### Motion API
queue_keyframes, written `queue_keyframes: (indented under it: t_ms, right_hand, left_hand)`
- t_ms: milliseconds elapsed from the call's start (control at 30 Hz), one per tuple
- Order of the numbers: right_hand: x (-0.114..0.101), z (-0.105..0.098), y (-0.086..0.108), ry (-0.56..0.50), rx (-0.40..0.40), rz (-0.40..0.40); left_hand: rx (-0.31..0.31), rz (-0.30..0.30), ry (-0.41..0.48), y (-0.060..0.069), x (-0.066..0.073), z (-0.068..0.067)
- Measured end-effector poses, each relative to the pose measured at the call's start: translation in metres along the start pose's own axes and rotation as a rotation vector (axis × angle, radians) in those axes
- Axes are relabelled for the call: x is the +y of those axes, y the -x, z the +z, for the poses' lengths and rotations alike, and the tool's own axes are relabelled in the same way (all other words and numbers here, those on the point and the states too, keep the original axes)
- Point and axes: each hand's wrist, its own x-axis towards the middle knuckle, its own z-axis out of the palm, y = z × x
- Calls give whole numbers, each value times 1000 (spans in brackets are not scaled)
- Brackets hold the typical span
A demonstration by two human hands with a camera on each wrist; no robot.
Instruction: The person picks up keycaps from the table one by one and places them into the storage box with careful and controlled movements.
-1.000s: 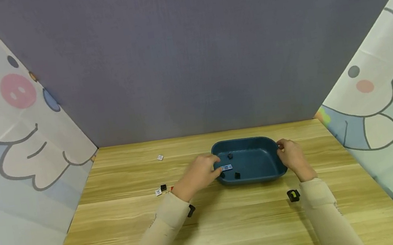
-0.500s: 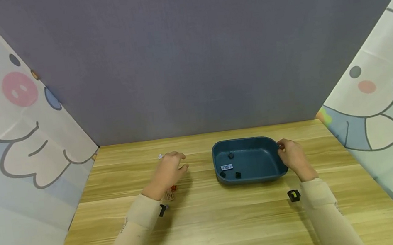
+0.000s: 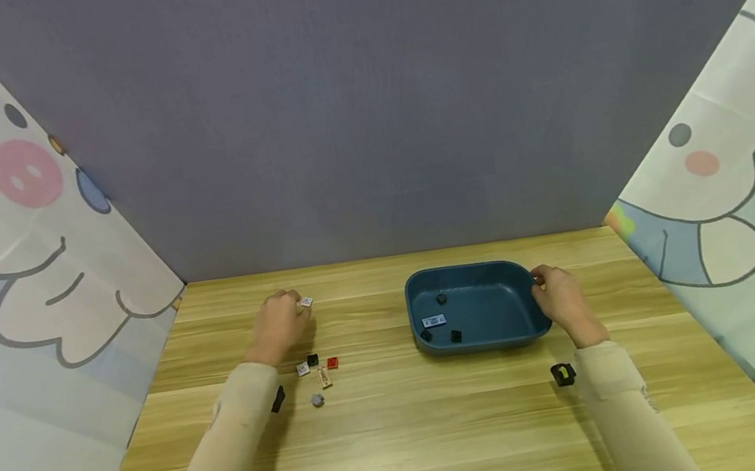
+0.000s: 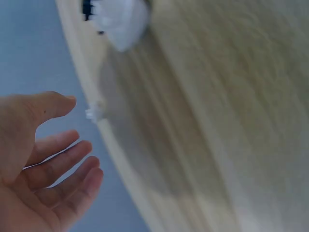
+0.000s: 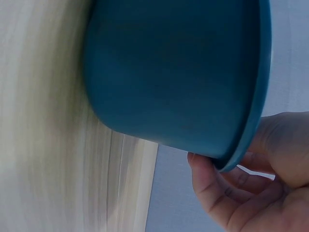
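Note:
At the back left of the table, my left hand (image 3: 279, 326) is beside a small white tile (image 3: 305, 302). The left wrist view has the hand (image 4: 53, 159) with thumb and fingers apart and nothing between them. My right hand (image 3: 563, 303) grips the right end of the blue bin (image 3: 487, 345), its rim pinched between thumb and fingers (image 5: 217, 193) in the right wrist view. Inside the bin lie a light-blue tile (image 3: 434, 321) and several small black pieces (image 3: 456, 335).
Left of the bin, a red piece (image 3: 333, 362), a black piece (image 3: 312, 360), a white tile (image 3: 303, 369), a beige tile (image 3: 325, 377) and a grey piece (image 3: 317, 400) lie on the wooden table (image 3: 435, 437). A grey panel (image 3: 360, 109) stands behind.
My left hand has moved left from the bin's left end to the white tile at the back, uncovering the small pieces on the table. My right hand still grips the bin.

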Motion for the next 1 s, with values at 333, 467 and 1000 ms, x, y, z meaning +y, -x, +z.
queue_keyframes:
  t_ms: [333,467,1000]
  right_hand:
    - [1,1,1,14,26,-22]
    - [0,0,1,10,23,-15]
    - [0,0,-1,8,10,7]
  left_hand:
    - [-120,-139,-2,-17,-11,15]
    - [-128,-176,-7,-23,-9,18]
    - [-110,-161,-20,-24,-11,20]
